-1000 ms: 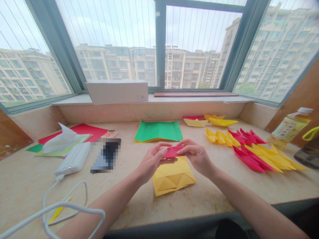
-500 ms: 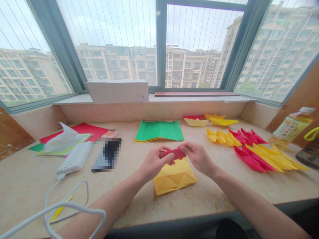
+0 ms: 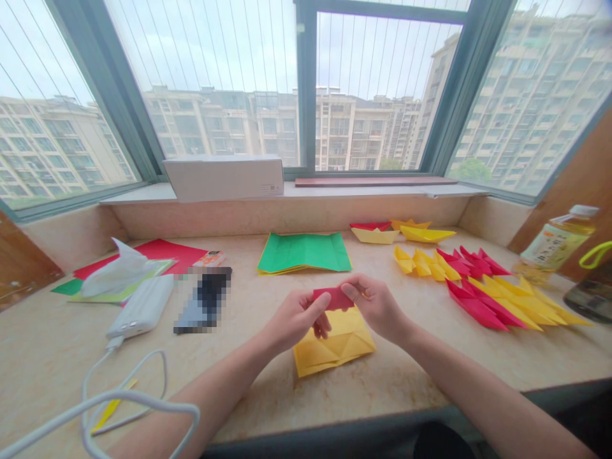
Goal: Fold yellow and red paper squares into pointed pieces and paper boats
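Between my two hands is a small folded piece of red paper (image 3: 337, 298), held up above the counter. My left hand (image 3: 302, 317) pinches its left end, thumb laid across the front and the lower fingers curled beneath. The right end is gripped between thumb and fingers of my right hand (image 3: 370, 301). Directly below lies a creased sheet of yellow paper (image 3: 335, 347), partly covered by my left fingers in this view. Farther back, a green folded sheet (image 3: 306, 250) rests on yellow paper.
Several yellow folded shapes (image 3: 425, 264) and red ones (image 3: 482, 306) stand at the right, with paper boats (image 3: 425, 234) behind. A bottle (image 3: 557, 245) is at the far right. Leftward are a phone (image 3: 205, 299), a white power bank (image 3: 143, 306), a tissue pack (image 3: 115, 271) and a cable (image 3: 143, 398).
My left thumb and fingers have shifted on the red paper, and my lower left fingers now reach farther down. More of the paper's front shows. Both hands still hold it.
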Tool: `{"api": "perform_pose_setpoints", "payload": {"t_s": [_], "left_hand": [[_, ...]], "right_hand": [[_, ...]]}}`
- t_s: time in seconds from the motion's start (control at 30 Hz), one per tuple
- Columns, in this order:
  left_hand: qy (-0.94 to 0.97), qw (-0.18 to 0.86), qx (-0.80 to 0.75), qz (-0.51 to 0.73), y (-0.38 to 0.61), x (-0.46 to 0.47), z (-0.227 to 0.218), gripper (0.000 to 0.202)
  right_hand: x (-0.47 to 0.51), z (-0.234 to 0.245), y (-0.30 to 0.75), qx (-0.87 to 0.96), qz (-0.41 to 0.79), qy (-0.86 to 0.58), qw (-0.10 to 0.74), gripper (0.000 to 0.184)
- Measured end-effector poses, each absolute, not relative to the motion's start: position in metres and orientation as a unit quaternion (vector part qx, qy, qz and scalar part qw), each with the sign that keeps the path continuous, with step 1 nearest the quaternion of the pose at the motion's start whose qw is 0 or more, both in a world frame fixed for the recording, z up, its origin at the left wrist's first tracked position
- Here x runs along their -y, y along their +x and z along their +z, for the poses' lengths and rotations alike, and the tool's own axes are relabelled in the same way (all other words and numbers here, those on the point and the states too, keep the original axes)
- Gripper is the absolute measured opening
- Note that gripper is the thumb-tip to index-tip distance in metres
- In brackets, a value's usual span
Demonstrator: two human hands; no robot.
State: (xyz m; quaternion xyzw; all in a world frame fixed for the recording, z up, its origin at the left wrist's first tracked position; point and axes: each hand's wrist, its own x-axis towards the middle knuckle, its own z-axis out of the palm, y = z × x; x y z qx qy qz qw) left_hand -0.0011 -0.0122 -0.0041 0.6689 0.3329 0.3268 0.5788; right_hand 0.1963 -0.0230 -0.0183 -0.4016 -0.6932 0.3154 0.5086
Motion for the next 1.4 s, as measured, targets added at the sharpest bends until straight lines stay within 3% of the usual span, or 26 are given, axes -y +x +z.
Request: {"api": "perform_pose_setpoints", "payload": {"t_s": [0.4, 0.47, 0.7, 0.87, 1.07, 1.23, 1.4], "left_hand": [[0.668, 0.594, -0.303, 0.33, -0.002, 0.009, -0.007, 0.04], [0.671, 0.594, -0.292, 0.335, -0.002, 0.007, -0.008, 0.044], [0.658, 0.565, -0.333, 0.369, -0.003, 0.001, -0.01, 0.028], [0.672, 0.535, -0.363, 0.361, -0.006, -0.002, -0.009, 0.041], [0.664, 0.523, -0.38, 0.375, -0.007, -0.005, -0.011, 0.047], [0.648, 0.517, -0.399, 0.393, -0.005, -0.003, -0.01, 0.048], [0.659, 0.528, -0.383, 0.375, -0.003, 0.001, -0.008, 0.054]], "right_hand": [[0.021, -0.021, 0.192, 0.686, 0.372, -0.373, 0.502, 0.025], [0.021, -0.021, 0.193, 0.7, 0.358, -0.376, 0.491, 0.028], [0.024, -0.019, 0.194, 0.78, 0.238, -0.37, 0.444, 0.036], [0.025, -0.016, 0.194, 0.797, 0.222, -0.349, 0.439, 0.05], [0.021, -0.023, 0.193, 0.75, 0.24, -0.378, 0.488, 0.032], [0.019, -0.027, 0.192, 0.713, 0.318, -0.358, 0.511, 0.051], [0.021, -0.027, 0.19, 0.719, 0.339, -0.345, 0.5, 0.052]]}}
